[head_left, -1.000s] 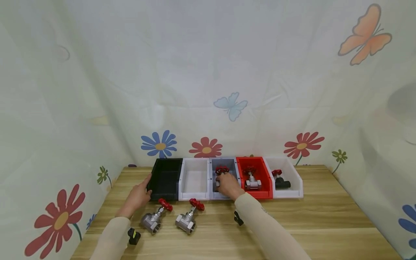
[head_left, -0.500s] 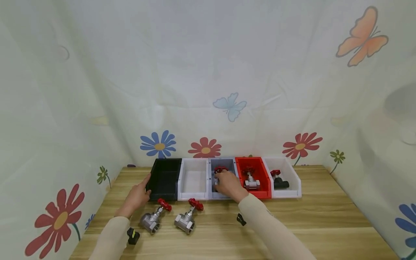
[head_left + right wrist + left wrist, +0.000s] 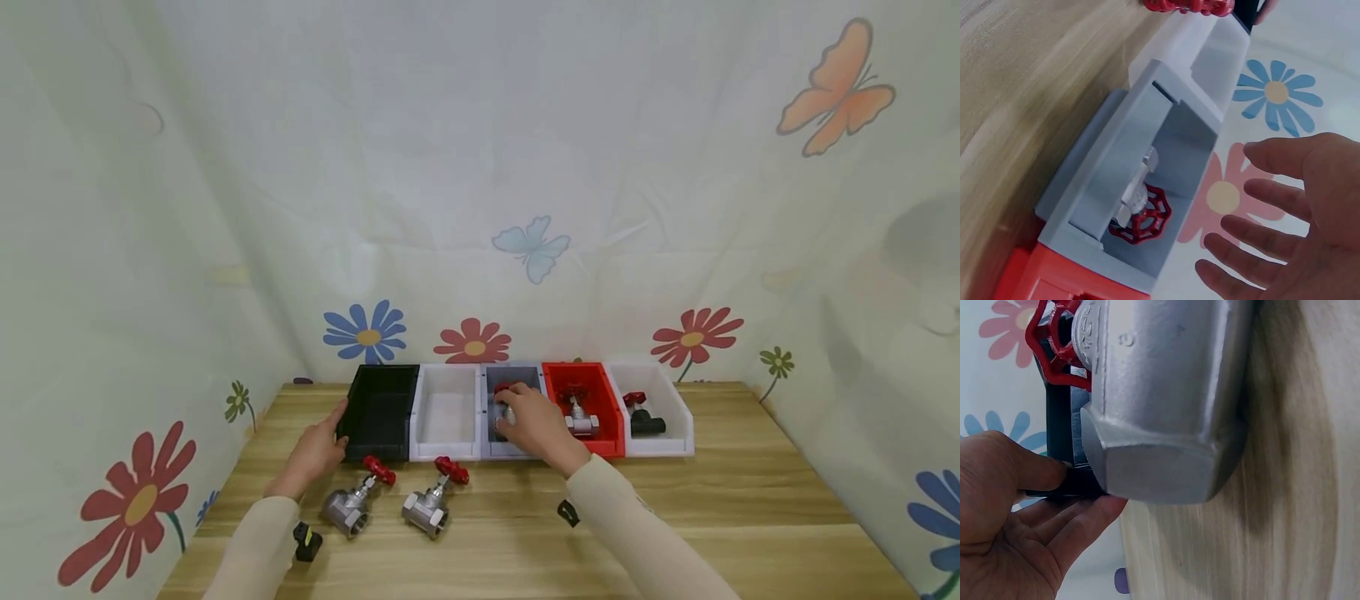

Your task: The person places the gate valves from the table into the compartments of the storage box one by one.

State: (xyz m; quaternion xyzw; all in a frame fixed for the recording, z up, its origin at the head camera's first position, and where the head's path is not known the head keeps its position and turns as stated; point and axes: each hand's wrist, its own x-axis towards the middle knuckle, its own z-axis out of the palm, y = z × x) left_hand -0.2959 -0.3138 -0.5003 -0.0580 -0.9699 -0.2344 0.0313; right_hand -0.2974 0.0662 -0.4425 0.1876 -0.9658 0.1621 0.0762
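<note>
My left hand grips the side wall of the black bin; in the left wrist view the thumb lies on one side of the wall and fingers on the other. Over the grey bin my right hand has its fingers spread with nothing between them, as the right wrist view shows. Inside that bin lies a metal valve with a red handwheel. Two more metal valves stand on the table: a left valve, close to the left wrist camera, and a right valve.
A white bin stands between the black and grey ones. To the right are a red bin with a metal valve and another white bin with a black valve. A flowered curtain hangs behind the wooden table.
My right hand has loosened from the valve in the grey bin and drawn slightly right, its fingers opening. The left hand stays on the black bin.
</note>
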